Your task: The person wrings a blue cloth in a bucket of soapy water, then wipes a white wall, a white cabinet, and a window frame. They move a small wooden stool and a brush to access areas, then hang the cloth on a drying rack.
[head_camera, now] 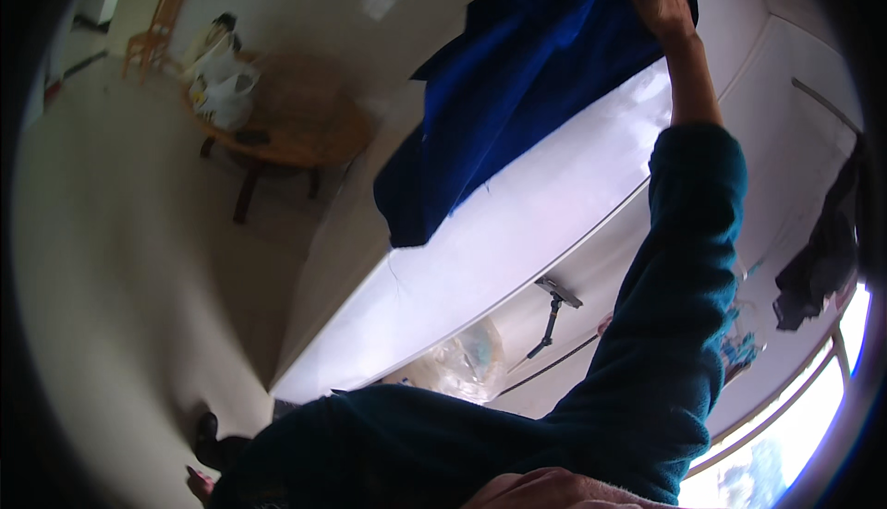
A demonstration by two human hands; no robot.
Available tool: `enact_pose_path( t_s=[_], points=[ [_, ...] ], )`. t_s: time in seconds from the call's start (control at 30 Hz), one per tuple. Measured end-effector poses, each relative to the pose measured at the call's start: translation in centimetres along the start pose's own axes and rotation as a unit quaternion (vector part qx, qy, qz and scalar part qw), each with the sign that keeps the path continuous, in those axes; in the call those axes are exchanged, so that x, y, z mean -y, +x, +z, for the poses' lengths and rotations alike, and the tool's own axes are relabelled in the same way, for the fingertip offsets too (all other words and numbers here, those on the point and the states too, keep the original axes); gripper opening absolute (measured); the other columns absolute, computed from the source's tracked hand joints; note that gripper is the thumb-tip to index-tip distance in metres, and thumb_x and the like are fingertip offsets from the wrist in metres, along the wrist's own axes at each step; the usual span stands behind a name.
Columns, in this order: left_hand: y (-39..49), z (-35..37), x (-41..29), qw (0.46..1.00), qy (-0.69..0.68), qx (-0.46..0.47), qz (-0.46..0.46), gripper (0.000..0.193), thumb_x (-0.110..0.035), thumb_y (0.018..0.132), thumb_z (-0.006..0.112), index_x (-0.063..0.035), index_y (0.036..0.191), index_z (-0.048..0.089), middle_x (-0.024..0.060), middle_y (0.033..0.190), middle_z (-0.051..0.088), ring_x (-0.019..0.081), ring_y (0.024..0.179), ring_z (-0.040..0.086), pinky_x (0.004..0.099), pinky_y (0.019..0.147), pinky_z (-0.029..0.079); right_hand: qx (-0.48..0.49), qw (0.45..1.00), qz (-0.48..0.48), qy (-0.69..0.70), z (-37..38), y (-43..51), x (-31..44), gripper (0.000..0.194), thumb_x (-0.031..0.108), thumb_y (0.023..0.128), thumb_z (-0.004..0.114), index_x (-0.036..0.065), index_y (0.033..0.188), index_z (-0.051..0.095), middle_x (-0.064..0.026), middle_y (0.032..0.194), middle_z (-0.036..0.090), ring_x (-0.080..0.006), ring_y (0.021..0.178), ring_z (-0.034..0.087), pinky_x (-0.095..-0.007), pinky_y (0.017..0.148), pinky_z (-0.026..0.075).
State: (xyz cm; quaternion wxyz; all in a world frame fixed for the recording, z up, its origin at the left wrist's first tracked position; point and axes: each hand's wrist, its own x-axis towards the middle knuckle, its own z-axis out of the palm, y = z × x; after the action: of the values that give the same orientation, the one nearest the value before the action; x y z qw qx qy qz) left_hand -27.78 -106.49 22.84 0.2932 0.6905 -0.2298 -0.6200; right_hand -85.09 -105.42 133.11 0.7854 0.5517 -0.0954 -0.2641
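My right hand [664, 4], at the end of a raised arm in a dark teal sleeve, grips the upper end of a blue cloth [506, 86]. The cloth spreads down and to the left over a glossy white surface [499, 232], with creases and a few loose threads along its edge. Some of my fingers are hidden in or behind the fabric. At the lower left only a small part of my left hand [199, 485] shows beside my body, apart from the cloth. Whether it holds anything cannot be seen.
A wooden table [326, 138] bears white plastic bags [225, 90]; a wooden chair [149, 38] stands beyond. Past the white surface are a clear plastic bag [475, 360] and a device on a stand [552, 308]. Dark clothing [818, 259] hangs near a bright window [783, 433].
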Motion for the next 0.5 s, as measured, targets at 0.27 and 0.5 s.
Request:
enact_pose_path(
  t_s=[0.27, 0.5],
  points=[
    [10.7, 18.5, -21.5, 0.976, 0.092, 0.194, 0.034, 0.040, -0.052, 0.095, 0.048, -0.0134, 0.087, 0.042, -0.0029, 0.063, 0.039, 0.0097, 0.048, 0.035, 0.0248, 0.041, 0.030, 0.427, 0.881, 0.153, -0.136, 4.7, -3.1, -9.2, 0.029, 0.021, 0.086, 0.057, -0.002, 0.101, 0.064, -0.0213, 0.100, 0.065, -0.0345, 0.092, 0.064, -0.0407, 0.086, 0.051],
    [14.1, 26.4, -31.1, 0.948, 0.138, 0.281, 0.049, 0.036, -0.047, 0.096, 0.049, -0.0122, 0.100, 0.044, -0.0020, 0.070, 0.043, 0.0104, 0.053, 0.040, 0.0245, 0.046, 0.036, 0.596, 0.773, 0.120, -0.179, 2.2, 3.7, -2.5, 0.032, 0.028, 0.092, 0.055, 0.003, 0.108, 0.068, -0.0171, 0.113, 0.065, -0.0295, 0.099, 0.064, -0.0363, 0.094, 0.048]
  ],
)
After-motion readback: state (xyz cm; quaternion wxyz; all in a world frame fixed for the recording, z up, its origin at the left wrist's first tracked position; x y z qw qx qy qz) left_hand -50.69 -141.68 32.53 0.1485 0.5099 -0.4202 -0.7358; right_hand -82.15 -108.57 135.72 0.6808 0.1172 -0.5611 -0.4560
